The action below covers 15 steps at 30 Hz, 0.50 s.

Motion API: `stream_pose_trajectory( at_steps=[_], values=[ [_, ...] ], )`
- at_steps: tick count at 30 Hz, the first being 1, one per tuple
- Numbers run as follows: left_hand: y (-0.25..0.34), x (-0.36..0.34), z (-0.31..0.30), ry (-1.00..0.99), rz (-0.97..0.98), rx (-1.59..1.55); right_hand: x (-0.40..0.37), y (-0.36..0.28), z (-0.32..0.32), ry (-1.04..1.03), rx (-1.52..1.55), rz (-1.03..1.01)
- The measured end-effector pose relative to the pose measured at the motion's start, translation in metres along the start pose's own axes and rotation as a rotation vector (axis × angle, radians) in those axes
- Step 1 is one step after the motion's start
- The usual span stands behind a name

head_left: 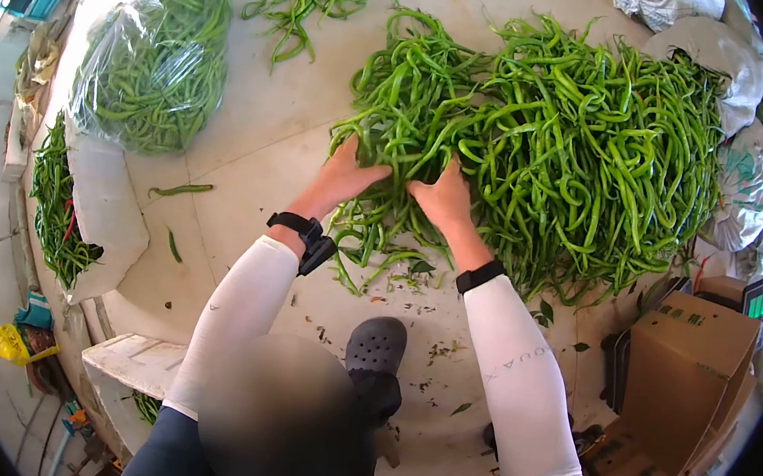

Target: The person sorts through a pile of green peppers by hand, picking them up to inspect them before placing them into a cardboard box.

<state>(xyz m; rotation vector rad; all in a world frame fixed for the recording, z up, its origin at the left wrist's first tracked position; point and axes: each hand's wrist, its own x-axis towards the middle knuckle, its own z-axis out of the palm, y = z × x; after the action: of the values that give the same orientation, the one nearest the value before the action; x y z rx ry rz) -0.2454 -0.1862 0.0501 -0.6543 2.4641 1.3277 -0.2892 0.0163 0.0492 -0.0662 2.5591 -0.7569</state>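
Left hand (346, 180) and right hand (444, 196) side by side, thumbs turned inward, both dug into the left end of the pepper heap (576, 156) on the floor (273, 115)! Far left, a clear bag (153, 65) bulges with more; a carton (687, 354) stands lower right.

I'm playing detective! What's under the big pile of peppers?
Pale floor shows beside the green peppers, with leaf bits nearby. Peppers cover what's directly underneath, so I can't tell.

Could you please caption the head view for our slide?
Left hand and right hand reach into a heap of green peppers on the floor.
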Motion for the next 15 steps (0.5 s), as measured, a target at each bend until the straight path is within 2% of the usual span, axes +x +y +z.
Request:
stream_pose_trajectory(
  at_steps=[2, 3, 5, 6, 8, 10, 11, 12, 14, 15],
  values=[
    [0.014, -0.002, 0.007, -0.095, 0.174, -0.238, 0.001, 0.000, -0.005, -0.149, 0.553, -0.084],
    [0.025, -0.014, 0.006, -0.175, 0.064, -0.486, -0.001, 0.005, -0.002, -0.143, 0.558, -0.077],
    [0.022, -0.027, 0.007, -0.236, 0.006, -0.586, -0.007, 0.019, 0.006, -0.281, 0.879, -0.057],
    [0.018, -0.035, 0.009, -0.287, -0.056, -0.692, -0.013, 0.025, 0.002, -0.279, 0.884, -0.045],
    [0.009, -0.053, 0.019, -0.319, -0.110, -0.747, -0.025, 0.039, -0.008, -0.341, 0.708, 0.015],
    [0.003, -0.069, 0.031, -0.347, -0.204, -0.867, -0.044, 0.035, -0.025, -0.361, 0.625, -0.007],
    [-0.007, -0.072, 0.042, -0.354, -0.110, -0.970, -0.046, 0.044, -0.020, -0.359, 0.668, -0.074],
    [-0.003, -0.078, 0.044, -0.357, -0.116, -0.972, -0.049, 0.046, -0.018, -0.355, 0.711, -0.142],
    [0.007, -0.086, 0.043, -0.373, -0.122, -1.046, -0.048, 0.050, -0.016, -0.343, 0.749, -0.137],
    [0.005, -0.085, 0.045, -0.391, -0.113, -1.026, -0.043, 0.047, -0.022, -0.378, 0.640, -0.074]
  ],
)
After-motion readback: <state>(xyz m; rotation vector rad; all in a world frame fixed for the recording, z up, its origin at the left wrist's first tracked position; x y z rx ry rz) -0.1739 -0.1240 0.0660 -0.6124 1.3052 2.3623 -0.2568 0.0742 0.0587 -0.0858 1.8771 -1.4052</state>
